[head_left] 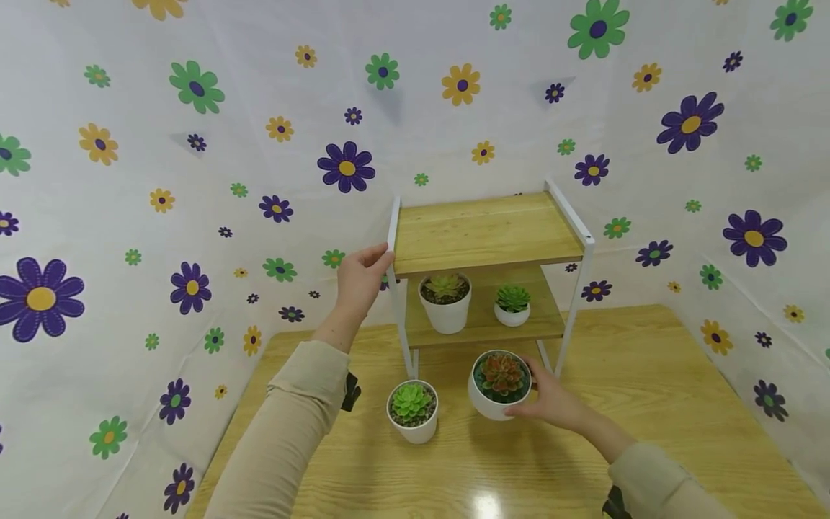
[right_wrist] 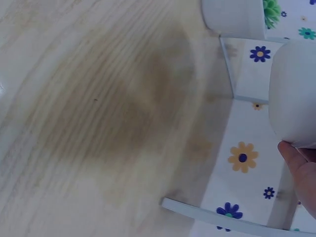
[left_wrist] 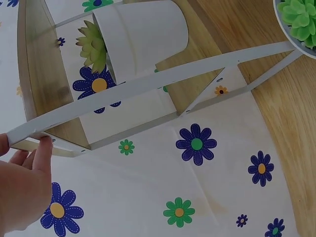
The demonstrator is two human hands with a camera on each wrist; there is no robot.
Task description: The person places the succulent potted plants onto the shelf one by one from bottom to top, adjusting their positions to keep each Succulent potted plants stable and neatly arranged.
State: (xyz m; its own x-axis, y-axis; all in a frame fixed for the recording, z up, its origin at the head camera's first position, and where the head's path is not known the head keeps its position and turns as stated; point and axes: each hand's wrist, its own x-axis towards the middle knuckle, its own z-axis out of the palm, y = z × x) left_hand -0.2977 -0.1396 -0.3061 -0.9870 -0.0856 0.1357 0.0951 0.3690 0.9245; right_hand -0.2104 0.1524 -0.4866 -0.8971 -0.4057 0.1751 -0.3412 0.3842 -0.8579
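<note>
A white pot with a reddish succulent (head_left: 502,376) is held off the table by my right hand (head_left: 551,400), thumb and fingers round its right side. In the right wrist view fingertips (right_wrist: 291,153) touch the base of that white pot (right_wrist: 296,94). My left hand (head_left: 360,282) pinches the front left corner of the two-tier shelf's white frame (head_left: 391,241); the left wrist view shows the hand (left_wrist: 27,187) with thumb and fingers round the metal bar (left_wrist: 148,79). A larger potted succulent (head_left: 447,310) and a small one (head_left: 512,310) stand on the lower shelf.
A pot with a bright green succulent (head_left: 415,414) stands on the wooden table (head_left: 350,468), in front of the shelf's left leg. White cloth with printed flowers (head_left: 246,144) hangs behind and at both sides. The shelf's wooden top (head_left: 486,229) rises above the lower board.
</note>
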